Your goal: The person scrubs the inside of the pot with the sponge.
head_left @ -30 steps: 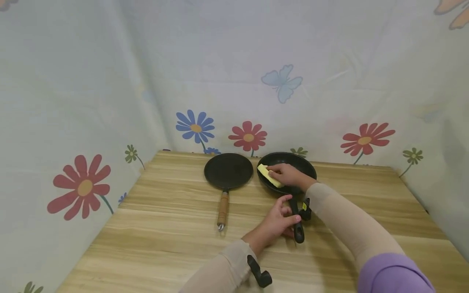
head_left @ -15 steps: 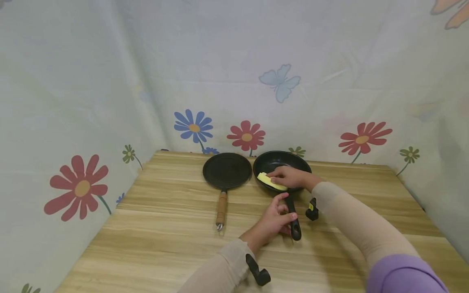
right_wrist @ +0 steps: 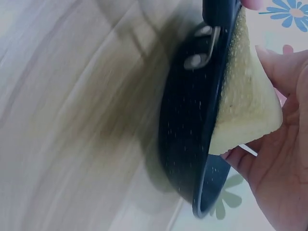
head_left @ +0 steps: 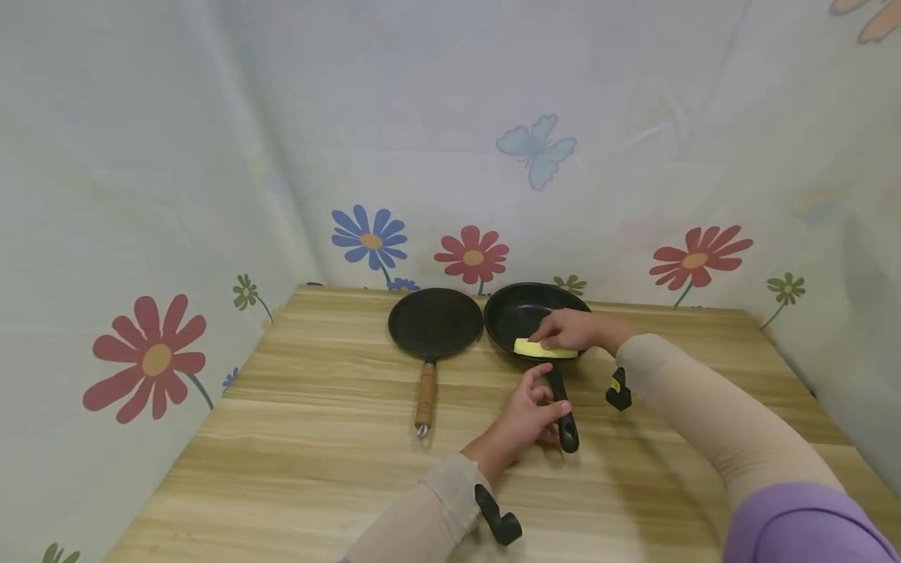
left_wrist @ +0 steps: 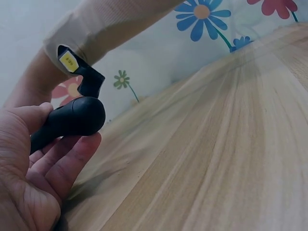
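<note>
A black frying pan stands at the back of the table, its handle pointing toward me. My left hand grips that handle, thumb on top and fingers beneath, as the left wrist view also shows at the handle's rounded end. In my right hand is a yellow sponge, pinched between thumb and fingers against the pan's near inner wall. The right wrist view shows the sponge bent over the rim of the speckled pan.
Left of the frying pan lies a flat black griddle pan with a wooden handle. Both rest on a wood-grain table. A flower-patterned cloth hangs behind and at both sides. Black camera mounts stick out from both wrists.
My right hand has slid the sponge rightward along the pan's near inner wall, and the sponge now lies nearly level. My left hand keeps its grip on the handle.
</note>
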Tool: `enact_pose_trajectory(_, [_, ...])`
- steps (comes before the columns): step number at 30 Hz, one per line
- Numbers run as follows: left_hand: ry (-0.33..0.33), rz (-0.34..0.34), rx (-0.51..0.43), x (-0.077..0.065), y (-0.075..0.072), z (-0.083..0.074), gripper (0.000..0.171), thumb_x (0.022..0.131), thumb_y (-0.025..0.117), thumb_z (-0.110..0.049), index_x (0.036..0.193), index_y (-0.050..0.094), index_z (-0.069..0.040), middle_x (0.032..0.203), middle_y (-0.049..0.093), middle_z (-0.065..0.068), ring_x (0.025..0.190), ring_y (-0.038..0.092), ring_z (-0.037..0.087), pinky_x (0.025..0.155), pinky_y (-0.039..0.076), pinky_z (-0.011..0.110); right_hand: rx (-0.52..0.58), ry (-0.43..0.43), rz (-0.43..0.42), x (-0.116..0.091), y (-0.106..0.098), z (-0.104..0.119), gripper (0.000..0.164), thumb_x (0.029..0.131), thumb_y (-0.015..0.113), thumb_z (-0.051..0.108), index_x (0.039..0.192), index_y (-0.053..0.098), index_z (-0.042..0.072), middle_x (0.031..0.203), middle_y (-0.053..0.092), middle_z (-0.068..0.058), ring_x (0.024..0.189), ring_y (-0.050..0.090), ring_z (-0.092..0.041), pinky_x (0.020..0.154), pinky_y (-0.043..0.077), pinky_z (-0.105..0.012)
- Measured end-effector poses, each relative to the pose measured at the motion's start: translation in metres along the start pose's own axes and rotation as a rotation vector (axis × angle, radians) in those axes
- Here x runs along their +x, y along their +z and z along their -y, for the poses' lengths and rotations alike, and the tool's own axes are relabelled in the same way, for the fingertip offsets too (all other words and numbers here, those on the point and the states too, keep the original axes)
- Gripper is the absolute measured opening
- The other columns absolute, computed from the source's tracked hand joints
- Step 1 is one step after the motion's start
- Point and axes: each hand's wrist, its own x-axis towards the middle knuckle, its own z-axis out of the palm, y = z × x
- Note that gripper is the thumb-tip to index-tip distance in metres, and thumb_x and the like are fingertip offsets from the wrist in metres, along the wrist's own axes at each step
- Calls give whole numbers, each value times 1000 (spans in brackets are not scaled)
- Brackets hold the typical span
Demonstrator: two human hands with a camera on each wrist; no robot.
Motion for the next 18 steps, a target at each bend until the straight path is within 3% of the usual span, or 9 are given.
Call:
enact_pose_trajectory(10, [23,-10,12,2,0,2,73,93,67,5,154,32,-14,96,60,4,56,64,19,43,53,33,-37,-9,2,-22,-10,-3,28,96,56,5,117,75,2,114,72,-12,108,65,-33,95,50,-52])
enact_pose_trajectory(18, [1,-8,21,3,-2,0,75,93,67,3,156,30,-14,99,61,4,61,64,17,44,54,33,-17,64,12,-29,-6,-6,33,101,61,28,124,73,7,118,70,-9,112,62,-29,98,48,-52])
